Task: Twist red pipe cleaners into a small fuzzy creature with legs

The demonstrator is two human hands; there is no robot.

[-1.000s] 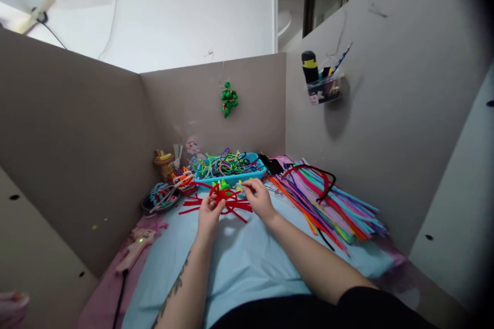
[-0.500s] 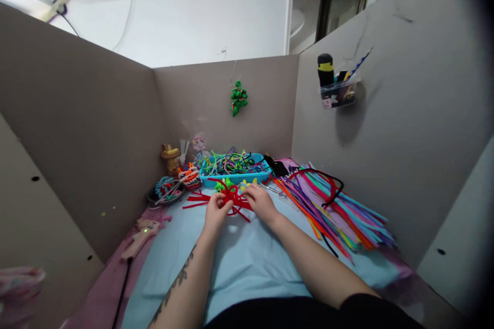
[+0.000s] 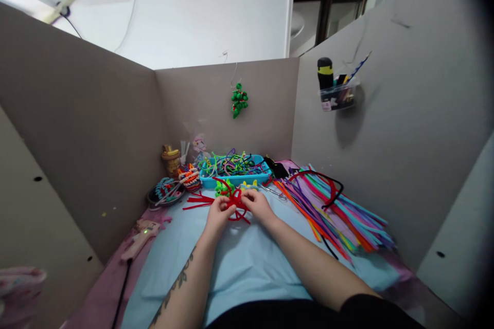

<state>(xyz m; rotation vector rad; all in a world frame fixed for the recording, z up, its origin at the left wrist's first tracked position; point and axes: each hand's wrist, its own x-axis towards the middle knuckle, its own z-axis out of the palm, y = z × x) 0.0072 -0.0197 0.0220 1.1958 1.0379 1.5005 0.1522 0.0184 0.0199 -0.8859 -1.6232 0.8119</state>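
Between my two hands is a bundle of red pipe cleaners, bent into loops with loose ends sticking out. My left hand pinches it from the left, thumb and fingers closed. From the right, my right hand grips a strand of the same red piece with its fingertips. More red pipe cleaners lie just left of my left hand. Right behind the hands sit a green fuzzy figure and a yellow and blue one, partly hidden.
A blue tray of tangled pipe cleaners stands behind. Loose coloured pipe cleaners spread at right, near scissors. A dark bowl and a pink glue gun lie left. Grey panels enclose the table.
My right hand has moved slightly left, closer to my left hand. The red loops have shifted and stand a little differently between the fingers.
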